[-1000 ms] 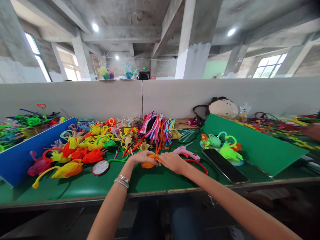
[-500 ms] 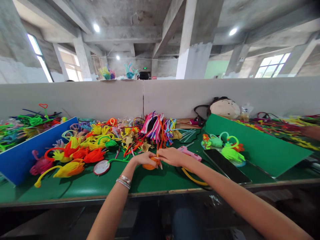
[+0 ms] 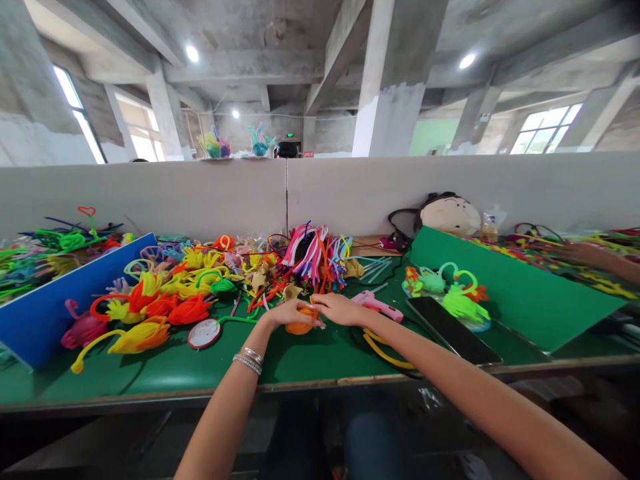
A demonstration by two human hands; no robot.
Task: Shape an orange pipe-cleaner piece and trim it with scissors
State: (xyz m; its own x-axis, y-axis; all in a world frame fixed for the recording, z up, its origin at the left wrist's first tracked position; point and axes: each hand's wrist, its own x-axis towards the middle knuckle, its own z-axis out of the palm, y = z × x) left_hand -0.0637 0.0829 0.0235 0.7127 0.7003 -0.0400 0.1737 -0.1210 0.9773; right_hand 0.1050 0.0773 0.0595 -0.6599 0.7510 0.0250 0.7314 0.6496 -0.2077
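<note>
In front of me at the table's middle, my left hand [image 3: 293, 315] is closed around a rounded orange pipe-cleaner piece [image 3: 299, 328], which shows below its fingers. My right hand [image 3: 336, 309] meets it from the right, its fingers pressed together at the top of the same piece. A bit of orange shows by its fingertips; the exact grip there is partly hidden. A pink glue gun [image 3: 379, 305] lies just right of my right hand. To the left of my left hand is a round, red-rimmed white disc [image 3: 204, 333] with a green stem [image 3: 237, 320].
Finished-looking pipe-cleaner swans [image 3: 140, 337] pile up on the left by a blue board [image 3: 75, 303]. Behind my hands stands a bundle of coloured pipe cleaners [image 3: 313, 257]. A phone [image 3: 453, 331], green swans [image 3: 465, 303] and a green board [image 3: 515, 290] are right. Another person's hand [image 3: 593, 257] works beyond.
Both hands stay together at the orange piece, with a small shift of the fingers. The orange strip upright between them now shows less. The other person's hand has moved left.
</note>
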